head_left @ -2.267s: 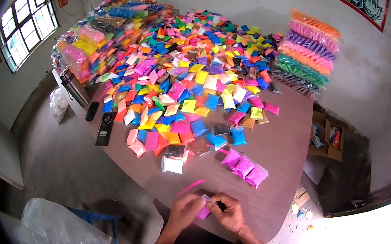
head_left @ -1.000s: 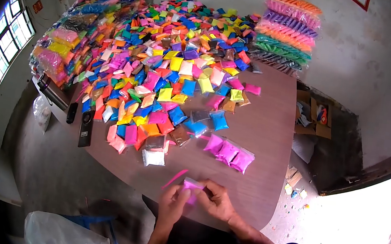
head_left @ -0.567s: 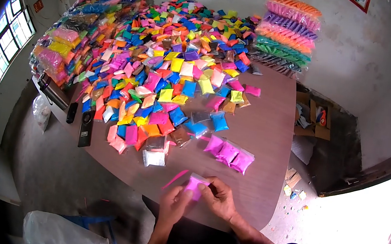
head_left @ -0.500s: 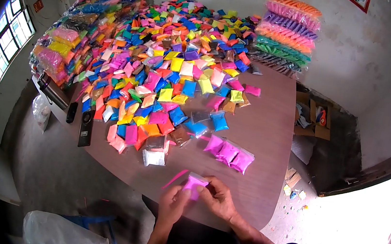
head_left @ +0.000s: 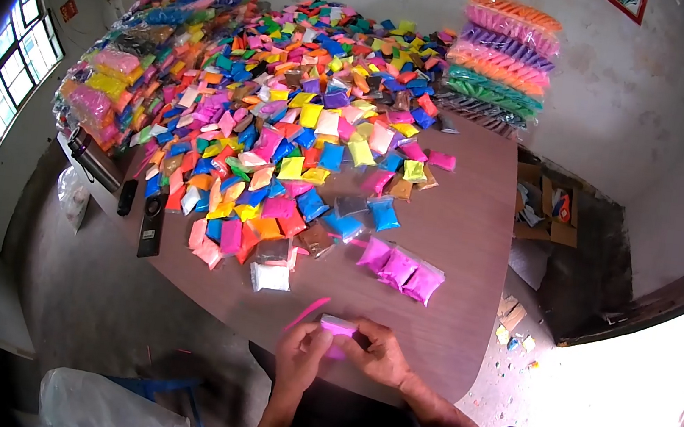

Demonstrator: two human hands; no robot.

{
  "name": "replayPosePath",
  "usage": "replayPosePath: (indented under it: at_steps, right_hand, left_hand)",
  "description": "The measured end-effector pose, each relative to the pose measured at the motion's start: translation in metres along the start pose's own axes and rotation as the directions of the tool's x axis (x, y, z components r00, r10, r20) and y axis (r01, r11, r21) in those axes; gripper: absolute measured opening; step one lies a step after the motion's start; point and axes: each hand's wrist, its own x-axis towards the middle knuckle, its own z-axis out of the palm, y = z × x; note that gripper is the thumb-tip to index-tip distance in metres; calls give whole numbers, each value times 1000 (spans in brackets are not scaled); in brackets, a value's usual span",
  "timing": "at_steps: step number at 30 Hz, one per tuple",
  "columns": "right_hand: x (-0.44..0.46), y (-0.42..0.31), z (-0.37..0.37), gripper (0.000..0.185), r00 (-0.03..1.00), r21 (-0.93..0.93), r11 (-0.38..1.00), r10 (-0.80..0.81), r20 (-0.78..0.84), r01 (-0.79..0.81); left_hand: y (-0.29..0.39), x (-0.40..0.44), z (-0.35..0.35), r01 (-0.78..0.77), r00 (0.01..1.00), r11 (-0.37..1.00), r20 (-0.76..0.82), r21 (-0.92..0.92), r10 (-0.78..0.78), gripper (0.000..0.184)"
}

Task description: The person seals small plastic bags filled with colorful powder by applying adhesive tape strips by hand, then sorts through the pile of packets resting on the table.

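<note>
Near the table's front edge, a pink-purple packet [head_left: 338, 326] with a clear top edge is pinched between both hands. My left hand [head_left: 303, 354] is closed on its left side, thumb up against the front. On the packet's right side, my right hand [head_left: 379, 352] grips with thumb and bent fingers. The lower part of the packet is partly hidden by the thumbs. A thin pink strip [head_left: 306, 314] lies by my left hand. Beyond the hands, several pink-purple packets [head_left: 400, 269] lie side by side in a row. A white packet [head_left: 270, 277] sits to their left.
A large heap of colourful packets [head_left: 301, 132] covers the back and left of the table [head_left: 468, 229]. Bagged coloured sticks [head_left: 501, 62] are stacked at the back right. A dark flask [head_left: 92, 159] and a black remote [head_left: 151, 224] lie along the left edge.
The held packet has tipped and sits slightly lower, its top edge now facing up more. My right hand has shifted a little down and left; the packets on the table stay put.
</note>
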Motion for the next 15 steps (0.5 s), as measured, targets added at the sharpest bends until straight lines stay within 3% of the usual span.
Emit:
replayPosePath:
  at_steps: [1,3,6,10,15]
  right_hand:
    - [0,0,2,16,1000,1,1000,-1,0,1]
    - [0,0,5,14,998,197,980,50,-40,-41]
    - [1,6,2,11,998,226,974,5,-66,10]
    - [1,7,1,13,998,236,972,-1,-70,17]
    - [-1,3,1,12,999,64,998,3,-39,0]
  left_hand:
    - [-1,0,-4,1,1000,1000,15,29,-2,18]
    - [-7,0,-7,0,999,998,32,56,-2,19]
    - [-13,0,-8,-24,1000,999,7,33,24,19]
    - [-6,1,-4,-16,1000,1000,15,9,16,19]
    - [-9,0,-11,16,1000,997,-4,80,-16,20]
